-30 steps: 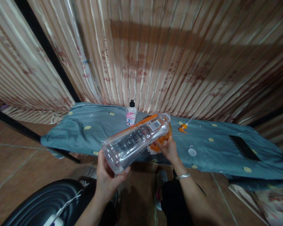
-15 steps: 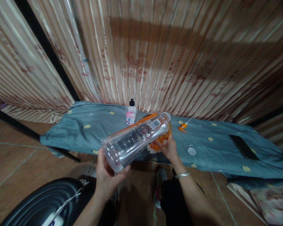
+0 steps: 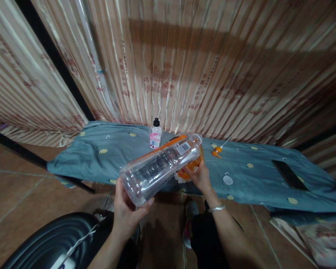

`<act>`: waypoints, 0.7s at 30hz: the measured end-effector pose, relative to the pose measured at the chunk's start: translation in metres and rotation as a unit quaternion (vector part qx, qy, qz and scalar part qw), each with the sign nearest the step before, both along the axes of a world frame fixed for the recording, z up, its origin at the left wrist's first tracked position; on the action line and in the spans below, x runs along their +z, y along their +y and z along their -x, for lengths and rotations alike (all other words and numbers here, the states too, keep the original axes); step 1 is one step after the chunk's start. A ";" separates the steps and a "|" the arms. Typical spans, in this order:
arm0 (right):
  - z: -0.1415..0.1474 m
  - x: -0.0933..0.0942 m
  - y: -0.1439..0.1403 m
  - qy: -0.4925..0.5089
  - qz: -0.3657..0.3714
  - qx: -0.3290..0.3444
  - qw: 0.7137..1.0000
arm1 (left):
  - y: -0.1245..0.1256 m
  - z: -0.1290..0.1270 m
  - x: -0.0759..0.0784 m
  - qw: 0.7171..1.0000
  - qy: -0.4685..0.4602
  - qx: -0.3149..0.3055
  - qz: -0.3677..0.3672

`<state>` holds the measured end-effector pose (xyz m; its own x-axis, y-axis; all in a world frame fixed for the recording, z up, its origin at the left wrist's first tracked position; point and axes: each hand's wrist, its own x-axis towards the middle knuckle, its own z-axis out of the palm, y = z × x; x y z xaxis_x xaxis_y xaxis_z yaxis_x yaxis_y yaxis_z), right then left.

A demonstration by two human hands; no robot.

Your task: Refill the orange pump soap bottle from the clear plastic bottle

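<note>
A large clear plastic bottle [image 3: 159,170] is tilted above the cloth-covered surface, its neck up to the right. My left hand [image 3: 128,203] is closed around its base end. Near the neck, my right hand [image 3: 198,175] grips an orange bottle [image 3: 192,166], mostly hidden behind the clear one. The two necks seem to meet, though the exact contact is hidden. Just beyond them stands a small clear bottle with a black cap and pink label [image 3: 155,136]. To the right lie an orange pump top [image 3: 218,150] with a pale tube and a round white disc [image 3: 227,180].
The blue-green patterned cloth [image 3: 123,149] covers a long narrow surface against a pleated curtain [image 3: 168,74]. A black phone [image 3: 289,175] lies on its right part. A black ribbed round object [image 3: 53,239] with a white cord sits at lower left. Black poles [image 3: 53,56] frame the left side.
Almost nothing differs. Both hands hold the two bottles in nearly the same tilted position.
</note>
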<state>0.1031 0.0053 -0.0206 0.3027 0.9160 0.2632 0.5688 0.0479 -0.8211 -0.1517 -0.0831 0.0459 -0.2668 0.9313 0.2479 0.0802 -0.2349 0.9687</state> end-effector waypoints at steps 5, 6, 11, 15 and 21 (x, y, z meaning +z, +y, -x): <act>-0.001 -0.003 0.001 -0.011 0.000 0.003 1.000 | -0.002 -0.003 0.002 1.000 -0.024 0.006 -0.001; -0.001 -0.004 0.001 -0.010 -0.003 0.004 1.000 | -0.002 -0.004 0.003 0.999 -0.034 0.015 0.002; -0.001 -0.003 0.000 0.007 -0.002 0.008 1.000 | 0.000 0.003 0.000 1.000 0.011 -0.023 -0.012; -0.001 -0.001 -0.001 0.014 -0.005 0.017 1.000 | 0.003 0.008 -0.006 0.998 0.037 -0.031 -0.051; 0.000 0.000 0.000 0.009 -0.001 0.009 1.000 | 0.001 0.008 -0.008 0.997 0.038 -0.034 -0.053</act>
<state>0.1035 0.0054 -0.0210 0.2912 0.9205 0.2605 0.5531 0.0601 -0.8310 -0.1596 -0.0825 0.0376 -0.1817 0.9141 0.3625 0.1323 -0.3426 0.9301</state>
